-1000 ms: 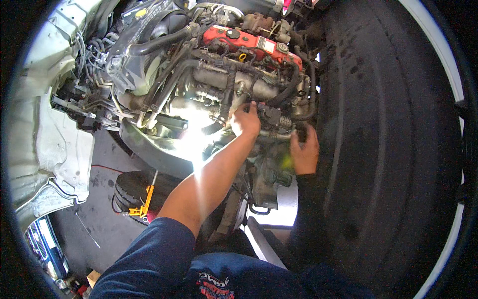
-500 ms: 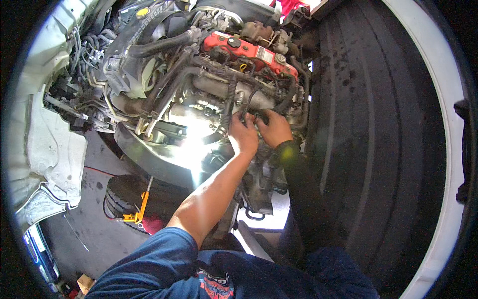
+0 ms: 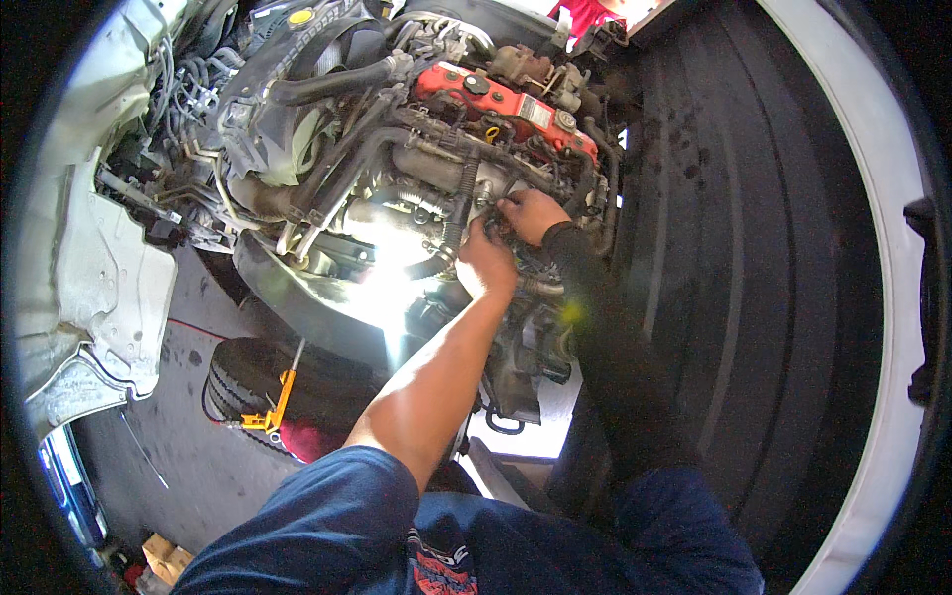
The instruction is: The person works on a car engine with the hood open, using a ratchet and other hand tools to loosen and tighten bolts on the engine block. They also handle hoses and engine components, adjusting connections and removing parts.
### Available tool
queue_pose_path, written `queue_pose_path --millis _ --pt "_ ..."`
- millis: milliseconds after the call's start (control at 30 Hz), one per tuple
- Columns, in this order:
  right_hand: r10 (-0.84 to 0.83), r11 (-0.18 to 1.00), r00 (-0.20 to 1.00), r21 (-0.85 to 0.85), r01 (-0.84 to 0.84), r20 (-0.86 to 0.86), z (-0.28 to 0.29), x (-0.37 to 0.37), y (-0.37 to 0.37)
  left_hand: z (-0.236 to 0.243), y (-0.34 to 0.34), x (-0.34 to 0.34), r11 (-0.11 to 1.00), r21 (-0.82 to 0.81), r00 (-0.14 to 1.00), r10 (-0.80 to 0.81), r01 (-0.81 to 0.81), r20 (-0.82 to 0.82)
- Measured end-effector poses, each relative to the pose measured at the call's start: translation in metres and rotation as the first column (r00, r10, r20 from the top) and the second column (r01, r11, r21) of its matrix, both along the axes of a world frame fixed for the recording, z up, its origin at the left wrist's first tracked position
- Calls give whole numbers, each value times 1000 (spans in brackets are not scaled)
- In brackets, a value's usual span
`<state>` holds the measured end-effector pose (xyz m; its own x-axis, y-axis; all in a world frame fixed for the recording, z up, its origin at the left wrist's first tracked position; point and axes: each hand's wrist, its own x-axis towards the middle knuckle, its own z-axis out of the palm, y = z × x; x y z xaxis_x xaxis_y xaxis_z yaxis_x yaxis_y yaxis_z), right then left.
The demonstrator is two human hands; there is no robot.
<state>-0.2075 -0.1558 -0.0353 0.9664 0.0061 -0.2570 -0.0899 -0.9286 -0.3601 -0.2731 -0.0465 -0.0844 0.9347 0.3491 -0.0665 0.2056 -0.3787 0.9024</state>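
Note:
Both my hands reach into the near side of a vehicle engine with a red valve cover. My left hand has its fingers curled beside a black corrugated hose; what they grip is hidden. Just to its right and a little farther in, my right hand pinches at something dark and small that I cannot make out, perhaps part of the hoses or wiring there. Grey metal intake pipes run behind the hands. A bright work light glares to the left of my left hand.
A tyre lies on the floor at lower left, with a yellow air gun on it. White body panels border the left. A dark ribbed surface spans the right. A yellow dipstick handle sticks up near the valve cover.
My right hand has moved up and farther into the engine, away from my left hand. The left hand stays nearly in place, and the view has shifted slightly.

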Motion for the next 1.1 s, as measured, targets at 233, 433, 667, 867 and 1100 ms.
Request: queue_pose_path --millis 233,433,667,867,1100 --pt "36 997 994 65 -29 -100 -9 15 -15 11 -1 2 997 -77 999 24 -26 -31" --pt "-5 999 992 -43 0 -123 3 15 -2 2 0 5 999 -36 998 -11 9 -60" --pt "181 983 981 -28 -183 -65 22 16 -7 -12 -6 6 999 -34 997 18 -15 76" --pt "392 917 903 -2 -398 -175 20 28 -24 -7 -1 3 994 -105 1000 3 -2 4" --pt "201 979 957 89 -186 -207 19 20 -24 8 3 -3 966 -253 998 60 -50 33"
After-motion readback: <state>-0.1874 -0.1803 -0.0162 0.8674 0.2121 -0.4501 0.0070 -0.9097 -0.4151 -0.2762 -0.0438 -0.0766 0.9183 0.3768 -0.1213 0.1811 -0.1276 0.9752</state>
